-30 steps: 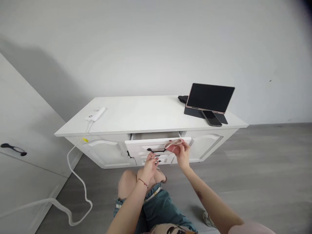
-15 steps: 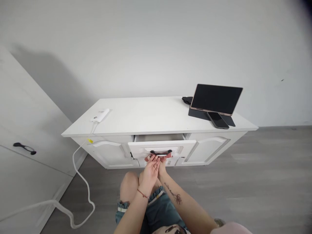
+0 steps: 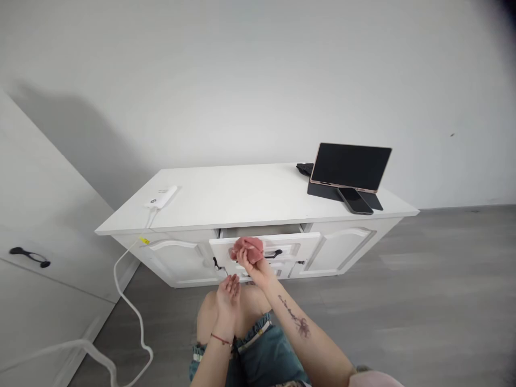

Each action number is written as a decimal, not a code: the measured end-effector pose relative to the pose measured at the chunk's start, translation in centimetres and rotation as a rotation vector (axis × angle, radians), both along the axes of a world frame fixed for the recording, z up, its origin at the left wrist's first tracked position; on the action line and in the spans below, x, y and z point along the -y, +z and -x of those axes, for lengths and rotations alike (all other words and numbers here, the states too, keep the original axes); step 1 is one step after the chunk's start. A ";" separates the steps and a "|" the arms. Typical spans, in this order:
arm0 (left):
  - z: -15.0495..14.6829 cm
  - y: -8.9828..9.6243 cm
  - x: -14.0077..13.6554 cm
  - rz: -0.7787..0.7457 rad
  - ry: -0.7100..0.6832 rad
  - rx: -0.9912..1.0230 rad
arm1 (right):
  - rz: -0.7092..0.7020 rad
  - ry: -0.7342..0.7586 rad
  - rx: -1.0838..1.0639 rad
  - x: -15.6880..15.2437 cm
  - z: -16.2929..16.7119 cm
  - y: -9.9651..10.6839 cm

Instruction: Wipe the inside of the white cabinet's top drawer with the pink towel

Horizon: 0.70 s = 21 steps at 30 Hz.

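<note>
My right hand (image 3: pixel 255 270) grips a bunched pink cloth (image 3: pixel 250 248) against the front of a pulled-out drawer (image 3: pixel 300 244). The cloth covers the left part of the drawer's black handle (image 3: pixel 274 253). My left hand (image 3: pixel 229 291) is held lower and to the left, above my knees, palm up with the fingers loosely bent. I see nothing in it. The drawer stands partly out of the white cabinet (image 3: pixel 226 196); only a strip of its inside shows.
A tablet on a stand (image 3: pixel 350 166) and a phone (image 3: pixel 355 201) are at the cabinet top's right, beside a black item (image 3: pixel 305 169). On the left lies a white device (image 3: pixel 162 198) with a white cable (image 3: pixel 137 306) hanging down. Another white cabinet (image 3: pixel 48 215) stands at far left.
My hands have come apart. The right hand has lifted the pink cloth up onto the drawer front, left of its earlier place. The left hand has moved down and left.
</note>
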State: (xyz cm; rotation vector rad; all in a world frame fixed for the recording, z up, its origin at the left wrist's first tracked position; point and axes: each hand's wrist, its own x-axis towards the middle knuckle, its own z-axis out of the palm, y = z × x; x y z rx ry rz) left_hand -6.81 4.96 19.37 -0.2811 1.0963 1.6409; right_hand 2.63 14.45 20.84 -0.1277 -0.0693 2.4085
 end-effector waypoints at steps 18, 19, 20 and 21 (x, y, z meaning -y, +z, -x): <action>-5.8 0.5 -7.5 -0.190 -0.370 0.019 | -0.028 -0.114 0.041 -3.7 -18.9 -0.6; -5.8 0.3 -7.7 -0.194 -0.366 -0.007 | -0.058 -0.136 0.059 -3.9 -19.7 -0.7; -5.7 0.1 -7.9 -0.200 -0.358 -0.032 | -0.065 -0.153 0.046 -4.0 -20.4 -1.0; -5.7 -0.1 -8.3 -0.210 -0.354 -0.055 | -0.055 -0.169 0.007 -4.0 -21.1 -1.3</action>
